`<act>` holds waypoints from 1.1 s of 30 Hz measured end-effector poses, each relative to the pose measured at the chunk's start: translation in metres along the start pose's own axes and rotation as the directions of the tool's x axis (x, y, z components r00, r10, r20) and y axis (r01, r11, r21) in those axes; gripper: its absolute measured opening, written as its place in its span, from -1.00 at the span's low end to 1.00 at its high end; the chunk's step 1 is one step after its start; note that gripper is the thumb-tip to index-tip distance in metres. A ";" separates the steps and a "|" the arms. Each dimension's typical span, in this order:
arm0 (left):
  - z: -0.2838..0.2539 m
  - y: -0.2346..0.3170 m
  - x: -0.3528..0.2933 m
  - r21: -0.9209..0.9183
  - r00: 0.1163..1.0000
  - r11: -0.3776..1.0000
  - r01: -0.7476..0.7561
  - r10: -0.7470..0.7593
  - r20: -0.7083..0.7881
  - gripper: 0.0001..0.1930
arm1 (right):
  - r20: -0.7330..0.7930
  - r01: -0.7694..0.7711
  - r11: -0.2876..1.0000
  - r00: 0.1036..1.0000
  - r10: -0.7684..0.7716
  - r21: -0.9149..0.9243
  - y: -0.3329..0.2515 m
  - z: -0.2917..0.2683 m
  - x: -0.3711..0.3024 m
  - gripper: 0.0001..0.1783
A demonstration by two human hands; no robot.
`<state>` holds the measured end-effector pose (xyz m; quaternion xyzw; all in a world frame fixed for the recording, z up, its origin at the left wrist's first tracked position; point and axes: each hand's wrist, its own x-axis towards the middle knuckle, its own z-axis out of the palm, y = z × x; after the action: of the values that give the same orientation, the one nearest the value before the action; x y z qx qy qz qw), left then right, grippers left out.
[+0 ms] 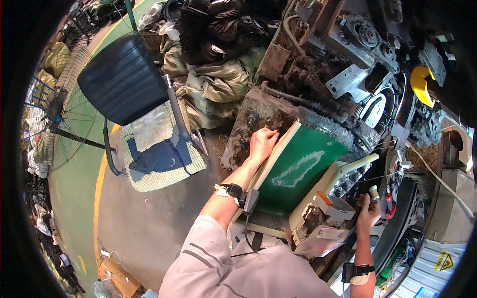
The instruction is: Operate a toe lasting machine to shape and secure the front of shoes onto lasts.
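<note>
My left hand (262, 144) is closed, its fingers curled beside the pale edge of a machine's green tray (308, 159). Beneath and beside that hand is a grimy metal panel with dark knobs (243, 133); whatever the fingers may hold is hidden. Off to the right, my right hand (368, 213) is closed, with a small white cylindrical piece (374, 192) standing up at its fingertips. Between the two forearms sits a metal block with an orange part (325, 198). Irregular whitish marks show on the green surface.
A black office chair (126, 79) with a woven seat cover stands at the left, near a large wire fan (57, 111). Stuffed sacks (213, 89) lie behind. Dusty machinery (357, 39) with a yellow curved part (422, 85) rises at the far right. A cardboard box (119, 275) lies lower left.
</note>
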<state>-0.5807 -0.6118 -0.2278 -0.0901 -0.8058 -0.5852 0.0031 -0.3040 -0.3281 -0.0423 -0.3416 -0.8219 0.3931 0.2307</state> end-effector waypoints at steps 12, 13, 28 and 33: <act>-0.002 0.005 0.000 -0.036 0.997 0.998 0.059 -0.057 0.061 -0.77 | -0.014 0.001 1.000 1.000 -0.001 0.015 -0.004 0.002 -0.001 -0.73; -0.002 0.007 0.001 -0.048 0.998 0.998 0.038 -0.036 0.042 -0.76 | -0.013 0.024 1.000 1.000 -0.024 0.016 -0.004 0.002 -0.001 -0.73; 0.001 0.038 0.068 0.200 0.977 0.963 -0.180 0.152 0.147 -0.89 | 0.027 0.019 1.000 0.999 -0.019 -0.007 0.002 -0.004 -0.002 -0.72; -0.026 0.048 0.097 0.386 0.975 0.906 -0.176 0.215 -0.062 -0.90 | 0.022 0.021 1.000 1.000 -0.020 -0.021 -0.001 -0.003 -0.002 -0.72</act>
<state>-0.6716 -0.6083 -0.1639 -0.1379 -0.8890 -0.4196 0.1205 -0.3006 -0.3286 -0.0399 -0.3313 -0.8320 0.3857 0.2219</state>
